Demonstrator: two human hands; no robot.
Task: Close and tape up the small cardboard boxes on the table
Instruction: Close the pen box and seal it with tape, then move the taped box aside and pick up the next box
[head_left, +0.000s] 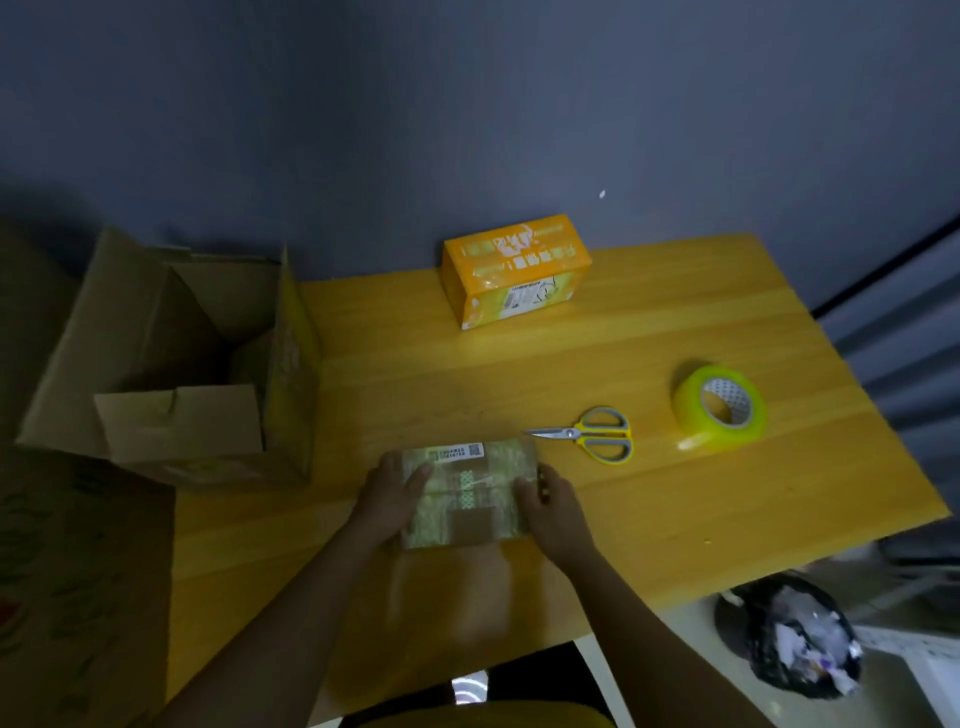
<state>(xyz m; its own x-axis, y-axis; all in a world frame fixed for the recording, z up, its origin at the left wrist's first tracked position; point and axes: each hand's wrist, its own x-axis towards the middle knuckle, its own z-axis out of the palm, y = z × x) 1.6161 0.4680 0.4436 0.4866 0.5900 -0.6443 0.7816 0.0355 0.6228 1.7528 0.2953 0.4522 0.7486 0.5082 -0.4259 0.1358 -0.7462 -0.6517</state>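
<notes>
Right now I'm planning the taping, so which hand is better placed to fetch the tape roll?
The right hand, probably. The tape roll and scissors lie on the table to the right of the small box. The left hand is on the box's far side and could steady it.

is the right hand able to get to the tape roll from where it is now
Probably yes. The right hand rests on the small box, and the tape roll stands on bare table to its right and further back. Only the scissors lie near that path, easily passed over.
</notes>
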